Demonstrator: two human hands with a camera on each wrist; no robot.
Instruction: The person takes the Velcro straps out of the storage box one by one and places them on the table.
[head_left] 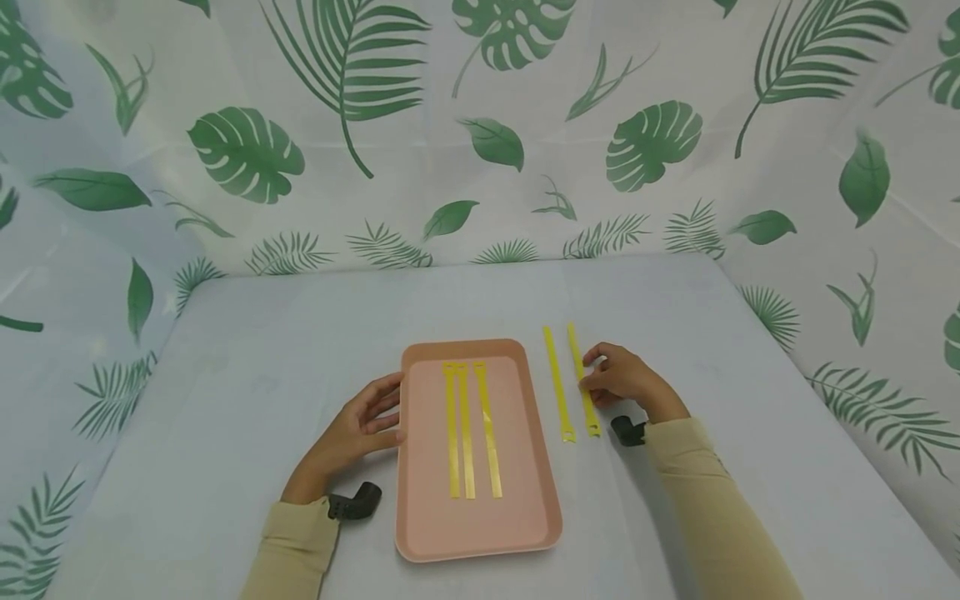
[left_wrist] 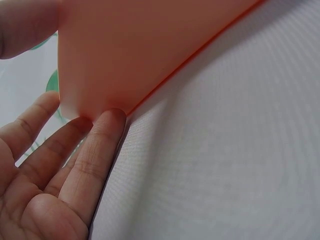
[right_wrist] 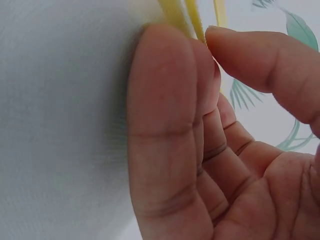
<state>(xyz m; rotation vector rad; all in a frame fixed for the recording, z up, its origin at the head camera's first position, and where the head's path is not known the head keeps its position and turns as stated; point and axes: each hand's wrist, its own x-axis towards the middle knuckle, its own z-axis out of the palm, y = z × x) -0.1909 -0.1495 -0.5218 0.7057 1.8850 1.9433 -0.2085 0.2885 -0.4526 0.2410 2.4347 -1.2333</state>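
Note:
A pink tray (head_left: 477, 529) lies on the table with three flat yellow cable ties (head_left: 467, 442) lengthwise in it, slotted heads at the far end. My left hand (head_left: 360, 429) rests against the tray's left side, fingers fairly straight; in the left wrist view, fingertips (left_wrist: 111, 120) touch the pink wall. Right of the tray are two more yellow cable ties, one nearer the tray (head_left: 557, 379) and one farther right (head_left: 576, 350), slotted heads toward me. My right hand (head_left: 618, 379) pinches the farther-right one between thumb and fingers, partly covering its middle.
A pale cloth covers the table (head_left: 300, 333), and leaf-printed fabric (head_left: 525, 192) stands behind and at both sides. Each wrist wears a small black camera, the left one (head_left: 356, 502) near the tray's side and the right one (head_left: 627, 431) close over the cloth.

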